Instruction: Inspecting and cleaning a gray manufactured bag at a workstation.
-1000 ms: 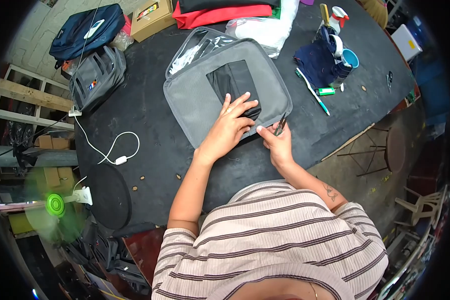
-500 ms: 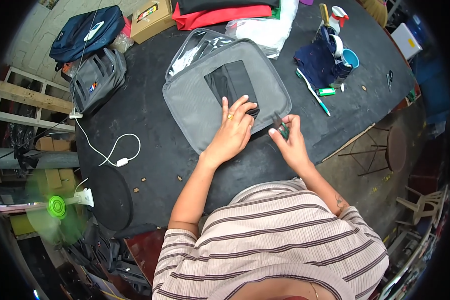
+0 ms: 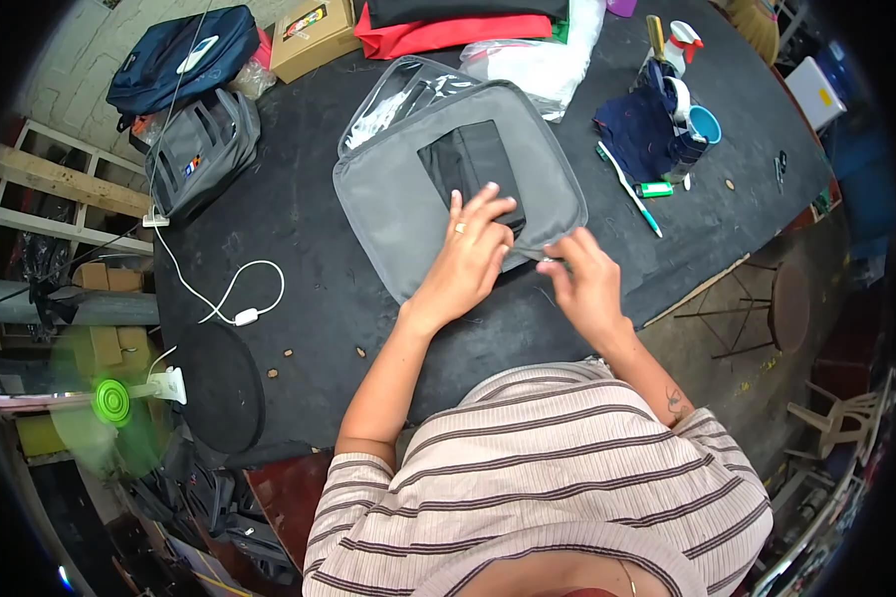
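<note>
Right hand (image 3: 585, 282) shifted along soft grey case (image 3: 388, 189) edge.

Pouch (image 3: 408, 189) mid-table (image 3: 299, 249); backpack (image 3: 197, 149) left, cup (image 3: 705, 124) right, box (image 3: 314, 35) behind.

You work in a bag-making workshop: black worktable (image 3: 299, 249), finished backpacks (image 3: 184, 45) at 11 o'clock, folded fabric (image 3: 448, 25) at 12, tools (image 3: 667, 119) at 1.

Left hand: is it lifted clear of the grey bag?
No, the left hand lies flat on the grey bag, fingers spread over its black panel.
</note>
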A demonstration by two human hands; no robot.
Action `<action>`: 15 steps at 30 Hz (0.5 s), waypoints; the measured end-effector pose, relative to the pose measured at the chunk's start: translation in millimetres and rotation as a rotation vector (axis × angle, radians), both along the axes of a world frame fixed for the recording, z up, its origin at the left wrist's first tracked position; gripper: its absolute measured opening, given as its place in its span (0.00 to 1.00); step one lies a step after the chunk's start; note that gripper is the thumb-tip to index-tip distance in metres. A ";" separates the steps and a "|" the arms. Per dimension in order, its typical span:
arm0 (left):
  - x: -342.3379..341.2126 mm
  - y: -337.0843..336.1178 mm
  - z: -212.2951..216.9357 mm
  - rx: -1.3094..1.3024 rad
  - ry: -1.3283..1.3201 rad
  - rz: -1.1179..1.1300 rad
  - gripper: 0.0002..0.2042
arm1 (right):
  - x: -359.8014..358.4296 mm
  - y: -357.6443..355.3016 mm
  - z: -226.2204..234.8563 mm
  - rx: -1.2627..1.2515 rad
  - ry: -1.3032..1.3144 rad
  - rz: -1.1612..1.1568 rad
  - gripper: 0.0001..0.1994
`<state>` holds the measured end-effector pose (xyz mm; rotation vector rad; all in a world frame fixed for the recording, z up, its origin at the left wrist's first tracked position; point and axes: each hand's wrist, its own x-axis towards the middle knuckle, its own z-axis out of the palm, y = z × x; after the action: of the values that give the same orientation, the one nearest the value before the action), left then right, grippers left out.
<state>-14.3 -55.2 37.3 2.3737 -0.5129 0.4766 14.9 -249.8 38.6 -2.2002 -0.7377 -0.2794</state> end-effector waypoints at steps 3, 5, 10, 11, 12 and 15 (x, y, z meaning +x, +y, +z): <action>-3.3 27.1 23.1 -0.131 -0.287 0.332 0.09 | 16.8 -27.5 -14.3 0.145 -0.024 -0.129 0.10; -3.2 57.4 22.8 -0.392 -0.399 0.652 0.10 | 27.0 -55.6 -40.2 0.110 -0.037 -0.243 0.11; -4.8 117.5 -22.7 -1.006 0.118 0.705 0.18 | 27.9 -69.0 -48.6 -0.097 -0.141 -0.421 0.17; -5.3 111.9 -22.7 -1.007 0.013 0.724 0.13 | 28.8 -63.1 -44.7 -0.032 -0.107 -0.410 0.18; -6.4 110.9 -23.7 -1.013 -0.106 0.743 0.09 | 30.9 -57.0 -40.5 0.034 -0.073 -0.397 0.18; -0.1 69.1 33.8 -1.030 -0.474 0.700 0.07 | 41.0 -35.1 -23.5 0.484 0.276 -0.098 0.14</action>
<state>-14.3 13.9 71.1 1.3506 0.3621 1.2628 55.9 -284.9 15.2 -1.7665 -0.3620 -0.1747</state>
